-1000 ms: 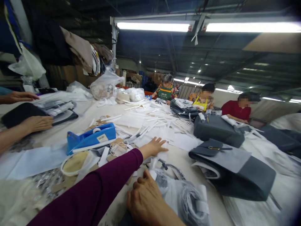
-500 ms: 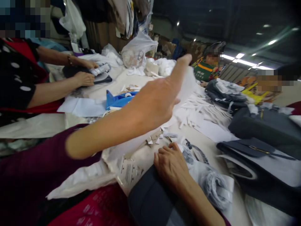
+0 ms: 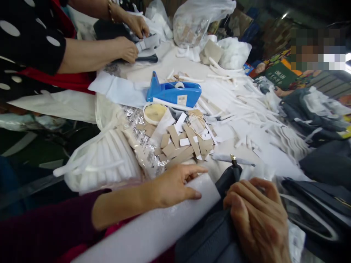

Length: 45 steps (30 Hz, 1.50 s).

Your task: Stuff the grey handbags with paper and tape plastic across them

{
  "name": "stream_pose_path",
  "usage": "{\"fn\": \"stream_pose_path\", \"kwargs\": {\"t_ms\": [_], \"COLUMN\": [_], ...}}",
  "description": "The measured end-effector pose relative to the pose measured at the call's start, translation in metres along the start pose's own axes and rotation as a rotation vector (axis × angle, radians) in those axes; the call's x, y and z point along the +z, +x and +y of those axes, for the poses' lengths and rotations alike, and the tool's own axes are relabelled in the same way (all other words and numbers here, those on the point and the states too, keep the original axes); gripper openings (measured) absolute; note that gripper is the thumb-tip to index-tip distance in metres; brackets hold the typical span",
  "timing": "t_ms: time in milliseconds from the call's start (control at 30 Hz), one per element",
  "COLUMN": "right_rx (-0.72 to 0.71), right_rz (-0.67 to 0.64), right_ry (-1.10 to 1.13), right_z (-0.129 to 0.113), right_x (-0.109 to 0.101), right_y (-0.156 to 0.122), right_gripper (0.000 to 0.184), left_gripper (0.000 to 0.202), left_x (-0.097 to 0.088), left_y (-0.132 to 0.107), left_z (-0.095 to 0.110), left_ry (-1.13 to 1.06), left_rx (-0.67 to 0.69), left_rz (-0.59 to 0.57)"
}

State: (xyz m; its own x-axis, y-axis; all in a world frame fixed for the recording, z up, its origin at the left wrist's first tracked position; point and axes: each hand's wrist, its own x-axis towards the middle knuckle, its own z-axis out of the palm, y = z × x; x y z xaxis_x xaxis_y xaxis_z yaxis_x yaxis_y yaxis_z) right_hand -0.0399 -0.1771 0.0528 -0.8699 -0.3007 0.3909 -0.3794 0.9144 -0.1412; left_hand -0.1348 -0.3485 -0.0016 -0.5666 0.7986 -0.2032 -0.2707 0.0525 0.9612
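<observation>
My left hand (image 3: 175,184) lies at the bottom centre, fingers closed on the upper edge of a white foam sheet (image 3: 161,226) that runs down to the lower left. My right hand (image 3: 257,215) is curled round a dark navy bag (image 3: 211,233) at the bottom right, just below its strap end with a small gold fitting (image 3: 233,159). Just beyond my left hand lies a heap of brown and white card strips (image 3: 183,140). My left sleeve is maroon.
A blue tape dispenser (image 3: 175,93) and a round lid (image 3: 154,112) sit mid-table. White strips (image 3: 246,109) cover the right part. A person in a dotted black sleeve handles dark cloth (image 3: 128,47) at the top left. Grey bags (image 3: 323,171) lie at right, a plastic bag (image 3: 197,20) at top.
My left hand has come down from mid-air and now grips the white foam sheet. The view has tipped down towards the table. My right hand has stayed on the navy bag.
</observation>
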Motion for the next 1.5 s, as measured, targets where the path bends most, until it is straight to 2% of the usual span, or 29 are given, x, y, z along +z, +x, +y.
{"fn": "stream_pose_path", "kwargs": {"t_ms": [100,300,467,533,567,633,733,833,900,967,1033,1133,1200,1300,1400,1500], "right_rx": [0.000,-0.024,-0.010,-0.017,-0.018,-0.006,0.018,0.019,0.015,0.014,0.016,0.017,0.016,0.020,0.032,0.039], "right_rz": [0.037,0.124,0.101,0.067,0.048,0.004,-0.051,-0.065,-0.068,-0.078,-0.094,-0.111,-0.111,-0.099,-0.094,-0.093], "right_ry": [0.009,0.043,0.006,-0.009,-0.007,-0.006,-0.021,-0.012,0.010,0.037,0.060,0.090,0.111,0.142,0.146,0.142], "right_z": [-0.004,-0.013,-0.006,-0.001,0.001,0.003,0.004,0.005,0.006,0.007,0.007,0.008,0.008,0.006,0.003,0.000], "right_x": [0.001,0.012,0.027,0.034,0.036,0.040,0.041,0.040,0.039,0.039,0.038,0.036,0.035,0.032,0.027,0.022], "right_y": [0.001,0.003,0.004,0.005,0.006,0.007,0.007,0.007,0.007,0.008,0.009,0.011,0.012,0.015,0.017,0.018], "right_gripper": [0.032,0.029,0.028,0.030,0.031,0.033,0.037,0.039,0.039,0.038,0.038,0.036,0.034,0.029,0.026,0.022], "left_gripper": [0.065,0.066,0.054,0.047,0.044,0.038,0.048,0.054,0.053,0.050,0.042,0.025,0.022,0.017,0.018,0.027], "left_x": [0.003,0.017,0.037,0.034,0.028,0.008,-0.032,-0.062,-0.068,-0.064,-0.056,-0.043,-0.036,-0.024,-0.015,-0.009], "left_y": [0.013,0.046,0.088,0.091,0.085,0.060,0.000,-0.054,-0.073,-0.078,-0.073,-0.061,-0.054,-0.049,-0.044,-0.038], "left_z": [-0.004,-0.016,-0.035,-0.033,-0.029,-0.016,0.004,0.009,0.002,-0.008,-0.017,-0.027,-0.032,-0.033,-0.028,-0.020], "left_ry": [-0.054,-0.087,0.013,0.124,0.211,0.420,0.659,0.741,0.697,0.599,0.494,0.382,0.337,0.250,0.068,0.045], "left_rx": [0.044,0.136,0.185,0.192,0.211,0.299,0.435,0.414,0.404,0.404,0.414,0.426,0.409,0.255,0.038,-0.026], "left_rz": [-0.065,-0.105,0.038,0.013,-0.018,-0.062,-0.099,-0.203,-0.268,-0.314,-0.310,-0.210,-0.133,-0.052,-0.054,-0.034]}}
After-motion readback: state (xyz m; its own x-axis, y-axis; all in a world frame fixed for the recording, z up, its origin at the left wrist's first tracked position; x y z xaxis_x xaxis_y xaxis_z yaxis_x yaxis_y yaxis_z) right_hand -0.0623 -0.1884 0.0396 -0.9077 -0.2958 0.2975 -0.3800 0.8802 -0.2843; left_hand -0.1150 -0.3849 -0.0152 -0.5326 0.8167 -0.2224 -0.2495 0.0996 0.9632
